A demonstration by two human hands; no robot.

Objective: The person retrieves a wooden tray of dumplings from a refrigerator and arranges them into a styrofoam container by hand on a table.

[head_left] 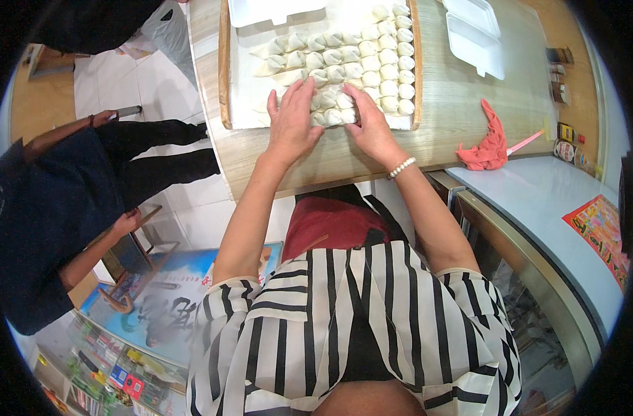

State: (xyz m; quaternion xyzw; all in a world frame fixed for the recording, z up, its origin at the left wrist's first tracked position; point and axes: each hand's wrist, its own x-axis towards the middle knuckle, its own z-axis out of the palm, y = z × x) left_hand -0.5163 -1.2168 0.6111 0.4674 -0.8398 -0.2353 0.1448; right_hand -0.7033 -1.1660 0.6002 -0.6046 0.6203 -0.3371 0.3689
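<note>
Rows of folded wontons [370, 63] fill much of a flour-dusted, wood-rimmed tray [417, 67]. Along its near edge, my left hand [294, 120] and my right hand [372, 125] cup a small block of wontons [333, 106] from both sides. The left fingers point away from me over the row, with the thumb at the near side. My right fingertips and thumb press against the block's right side. Whether the block is raised off the tray, I cannot tell. A white foam box [275, 11], partly out of view, sits at the tray's far left.
An open foam box [476, 44] lies right of the tray on the wood-grain table [441, 99]. Near the table's right front are a red cloth [488, 143] and a pink-handled stick [527, 141]. A white-topped cabinet [535, 192] adjoins. A person [61, 197] stands at the left.
</note>
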